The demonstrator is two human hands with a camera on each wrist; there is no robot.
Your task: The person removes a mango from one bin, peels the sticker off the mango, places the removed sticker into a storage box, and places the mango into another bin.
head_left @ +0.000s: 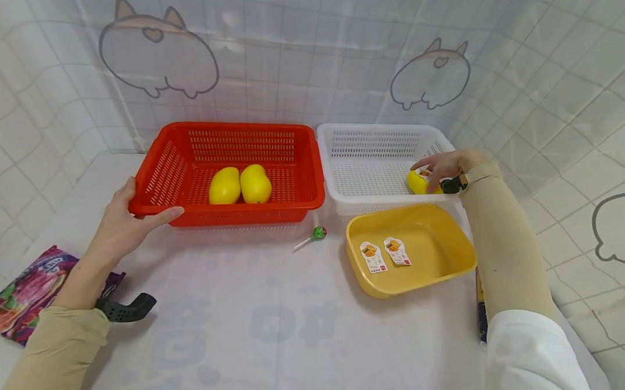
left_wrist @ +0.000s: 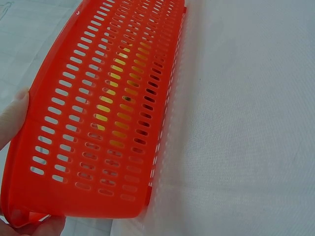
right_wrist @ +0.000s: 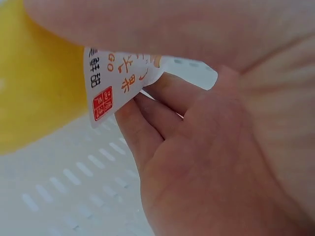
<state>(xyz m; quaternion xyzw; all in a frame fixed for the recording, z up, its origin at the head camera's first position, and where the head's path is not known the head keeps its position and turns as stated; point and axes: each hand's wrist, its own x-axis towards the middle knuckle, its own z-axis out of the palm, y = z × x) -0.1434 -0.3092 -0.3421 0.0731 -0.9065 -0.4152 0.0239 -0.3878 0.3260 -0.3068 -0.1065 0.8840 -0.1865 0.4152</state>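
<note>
My left hand (head_left: 127, 217) holds the front left corner of a red plastic basket (head_left: 240, 215), its thumb lying along the rim. Two yellow mangoes (head_left: 225, 186) sit side by side in that basket. My right hand (head_left: 444, 164) reaches into the front right corner of a white basket (head_left: 366, 175), over another yellow mango (head_left: 418, 183). In the right wrist view a white printed sticker (right_wrist: 110, 86) stands against this mango (right_wrist: 37, 83), partly lifted, between my thumb and fingers. Part of the sticker is hidden by the thumb.
A yellow tray (head_left: 431, 271) with two mango stickers (head_left: 397, 251) inside stands in front of the white basket. Near the red basket lies a lollipop (head_left: 312, 236). A purple packet (head_left: 34, 288) is beside my left forearm, and a dark thin object (head_left: 482, 321) lies by my right arm.
</note>
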